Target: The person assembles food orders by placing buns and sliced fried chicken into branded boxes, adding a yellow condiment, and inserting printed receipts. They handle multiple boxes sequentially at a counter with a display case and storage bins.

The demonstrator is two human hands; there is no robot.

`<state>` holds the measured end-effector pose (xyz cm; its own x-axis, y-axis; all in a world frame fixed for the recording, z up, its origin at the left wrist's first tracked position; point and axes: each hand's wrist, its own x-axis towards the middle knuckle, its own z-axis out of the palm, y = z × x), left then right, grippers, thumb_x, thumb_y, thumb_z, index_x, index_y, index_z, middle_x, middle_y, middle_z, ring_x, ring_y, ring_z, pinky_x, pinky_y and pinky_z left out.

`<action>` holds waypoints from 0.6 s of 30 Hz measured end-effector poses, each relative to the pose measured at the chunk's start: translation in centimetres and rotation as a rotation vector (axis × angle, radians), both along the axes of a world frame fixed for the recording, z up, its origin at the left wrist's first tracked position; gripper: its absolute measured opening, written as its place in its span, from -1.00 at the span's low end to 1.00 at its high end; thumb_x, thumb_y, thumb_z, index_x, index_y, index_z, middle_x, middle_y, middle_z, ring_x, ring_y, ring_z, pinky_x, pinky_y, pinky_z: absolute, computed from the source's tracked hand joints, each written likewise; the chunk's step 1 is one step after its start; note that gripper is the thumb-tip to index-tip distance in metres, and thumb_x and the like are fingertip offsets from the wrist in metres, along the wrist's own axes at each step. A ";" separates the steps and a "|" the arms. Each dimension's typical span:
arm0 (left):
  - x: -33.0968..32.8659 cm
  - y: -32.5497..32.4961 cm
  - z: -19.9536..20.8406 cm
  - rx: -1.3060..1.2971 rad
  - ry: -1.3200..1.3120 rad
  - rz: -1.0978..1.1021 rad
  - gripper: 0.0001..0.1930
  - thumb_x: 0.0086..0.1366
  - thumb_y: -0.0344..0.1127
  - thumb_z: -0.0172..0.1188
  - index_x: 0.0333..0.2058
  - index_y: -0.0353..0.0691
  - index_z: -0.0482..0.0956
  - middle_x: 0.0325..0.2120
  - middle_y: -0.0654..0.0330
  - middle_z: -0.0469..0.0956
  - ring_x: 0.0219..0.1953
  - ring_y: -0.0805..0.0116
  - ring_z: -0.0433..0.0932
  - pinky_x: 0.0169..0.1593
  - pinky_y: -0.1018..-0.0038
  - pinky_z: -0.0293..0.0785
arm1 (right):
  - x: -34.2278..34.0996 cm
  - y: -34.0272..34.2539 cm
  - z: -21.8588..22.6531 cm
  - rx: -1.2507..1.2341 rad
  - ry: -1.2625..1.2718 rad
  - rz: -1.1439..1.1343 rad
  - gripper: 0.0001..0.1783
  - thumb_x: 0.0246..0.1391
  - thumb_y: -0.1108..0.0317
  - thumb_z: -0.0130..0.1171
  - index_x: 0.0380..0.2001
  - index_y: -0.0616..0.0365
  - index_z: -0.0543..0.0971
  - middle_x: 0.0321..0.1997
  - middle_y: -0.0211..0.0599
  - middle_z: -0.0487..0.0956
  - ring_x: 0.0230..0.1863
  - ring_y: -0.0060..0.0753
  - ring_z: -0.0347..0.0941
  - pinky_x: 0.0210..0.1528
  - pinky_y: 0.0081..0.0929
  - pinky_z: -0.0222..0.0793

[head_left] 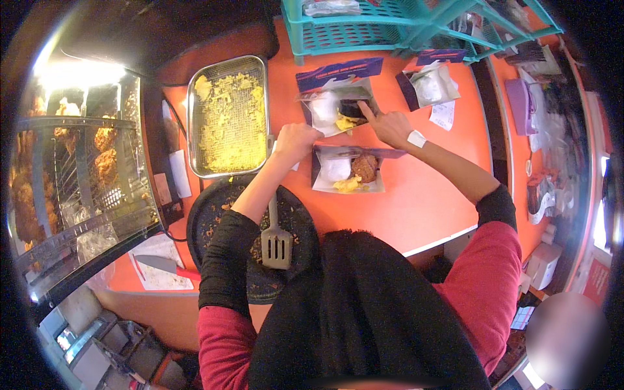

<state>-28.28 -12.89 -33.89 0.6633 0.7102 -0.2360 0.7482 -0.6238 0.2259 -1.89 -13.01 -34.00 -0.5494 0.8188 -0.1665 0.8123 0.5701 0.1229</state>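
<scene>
A paper food box (311,125), its purple printed lid flap raised, holds a white wrapped bundle (324,109), yellow scrambled-egg-like food (346,122) and a round dark item (351,108). At its near left corner my left hand (296,143) is closed, fingertips against the edge. My right hand (389,128) reaches in from the right, index finger stretched to the dark item, other fingers partly curled. Just nearer stands a second box (320,184) with a white bundle (335,168), a browned round piece (364,168) and yellow food. A third box (408,91) holds another white bundle.
Left of the boxes lies a metal mesh tray (268,97) of yellow food. A slotted spatula (277,244) rests on a round black pan (214,195). A knife (159,263) lies near a lit glass case (84,162). Teal shelving (348,32) stands behind.
</scene>
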 end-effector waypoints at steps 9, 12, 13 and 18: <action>0.1 -0.1 -0.1 -0.025 0.030 0.021 -0.66 0.07 -0.35 0.02 -0.16 0.20 0.53 -0.47 0.14 0.56 -0.39 0.13 0.56 -0.36 0.25 0.46 | 0.7 -0.4 -0.6 0.029 0.054 0.000 -0.30 -0.02 0.36 -0.09 0.22 0.04 -0.01 -0.65 -0.22 0.48 -0.80 -0.26 0.37 -0.81 -0.32 0.23; 0.0 -0.4 0.0 -0.028 0.029 0.046 -0.64 0.07 -0.36 0.02 -0.14 0.20 0.52 -0.50 0.13 0.55 -0.40 0.12 0.56 -0.38 0.25 0.46 | 0.9 -0.1 -0.2 -0.011 0.067 -0.038 -0.33 0.02 0.30 -0.08 0.21 0.03 -0.01 -0.69 -0.25 0.46 -0.81 -0.27 0.36 -0.82 -0.33 0.20; -0.1 -0.5 0.1 -0.013 0.010 0.059 -0.64 0.07 -0.36 0.02 -0.14 0.20 0.52 -0.51 0.12 0.55 -0.41 0.12 0.56 -0.39 0.25 0.46 | 0.7 0.2 0.3 -0.052 0.065 -0.059 -0.33 0.04 0.28 -0.08 0.21 0.03 -0.01 -0.70 -0.25 0.45 -0.81 -0.28 0.36 -0.82 -0.33 0.20; -0.6 -2.0 1.9 -0.014 -0.096 0.216 -0.62 0.07 -0.36 0.01 -0.09 0.13 0.48 -0.55 0.07 0.53 -0.45 0.10 0.55 -0.41 0.22 0.45 | -1.6 2.4 4.3 -0.062 0.134 -0.030 -0.39 0.04 0.22 -0.06 0.17 -0.04 0.06 -0.63 -0.14 0.49 -0.72 -0.19 0.42 -0.76 -0.29 0.27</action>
